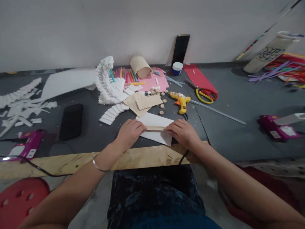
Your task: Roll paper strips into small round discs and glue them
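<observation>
A narrow beige strip [155, 128], seemingly rolled or folded paper, is stretched between my hands. My left hand [130, 133] pinches its left end with closed fingers, and my right hand [182, 132] does the same at the right end. Beneath the strip lies a white sheet [156, 120] near the table's front edge. Just beyond are pieces of beige paper [149, 101] and a fan of white rectangular pieces [111, 114]. A yellow glue gun [182, 101] rests past my right hand, with small round beige pieces [162, 106] beside it.
Scissors [203, 95] and a clear glue stick [219, 112] lie to the right. At the back stand a white textured arch [106, 82], a small jar [177, 68] and a propped phone [181, 49]. Another phone [71, 121] lies left, near a purple device [30, 144] with a cable.
</observation>
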`<state>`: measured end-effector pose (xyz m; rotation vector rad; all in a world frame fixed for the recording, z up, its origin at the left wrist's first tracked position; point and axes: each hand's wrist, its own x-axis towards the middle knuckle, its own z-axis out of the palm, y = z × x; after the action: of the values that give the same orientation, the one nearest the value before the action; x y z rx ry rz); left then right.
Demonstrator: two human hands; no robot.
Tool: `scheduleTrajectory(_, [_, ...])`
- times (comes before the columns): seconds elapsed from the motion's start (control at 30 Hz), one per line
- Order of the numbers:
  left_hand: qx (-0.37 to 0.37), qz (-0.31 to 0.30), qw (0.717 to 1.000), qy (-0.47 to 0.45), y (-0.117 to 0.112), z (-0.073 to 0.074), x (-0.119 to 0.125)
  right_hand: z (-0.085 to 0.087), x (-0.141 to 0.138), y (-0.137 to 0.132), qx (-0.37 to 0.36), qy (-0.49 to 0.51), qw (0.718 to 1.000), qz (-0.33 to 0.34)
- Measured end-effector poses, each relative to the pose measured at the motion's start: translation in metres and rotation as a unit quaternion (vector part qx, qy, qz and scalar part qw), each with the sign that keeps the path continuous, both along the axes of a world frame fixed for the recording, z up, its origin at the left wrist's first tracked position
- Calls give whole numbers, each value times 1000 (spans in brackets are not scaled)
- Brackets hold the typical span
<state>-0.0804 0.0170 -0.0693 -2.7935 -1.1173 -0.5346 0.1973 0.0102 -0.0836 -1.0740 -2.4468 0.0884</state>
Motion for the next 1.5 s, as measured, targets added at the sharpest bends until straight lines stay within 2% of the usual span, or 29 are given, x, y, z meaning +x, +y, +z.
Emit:
scheduleTrajectory(0.23, [-106, 34, 990, -81, 0, 6, -1, 1, 3, 2, -11, 79, 997, 9])
scheduleTrajectory(0.57, [-220, 134, 958, -122, 7, 8, 2, -5, 5, 8, -53, 109, 991, -58])
scheduleTrajectory(0.93, [-233, 118, 959, -113, 6, 10, 4, -5, 4, 8, -58, 107, 990, -70])
scheduleTrajectory(1.13, [-228, 99, 961, -122, 6, 7, 10, 0, 4, 5, -69, 101, 991, -59])
scheduleTrajectory(1.3, [-225, 118, 959, -126, 7, 8, 11, 1, 5, 6, -64, 111, 991, -41])
scheduleTrajectory(1.5, [-236, 153, 951, -124, 6, 10, 12, 0, 5, 7, -88, 112, 987, -74])
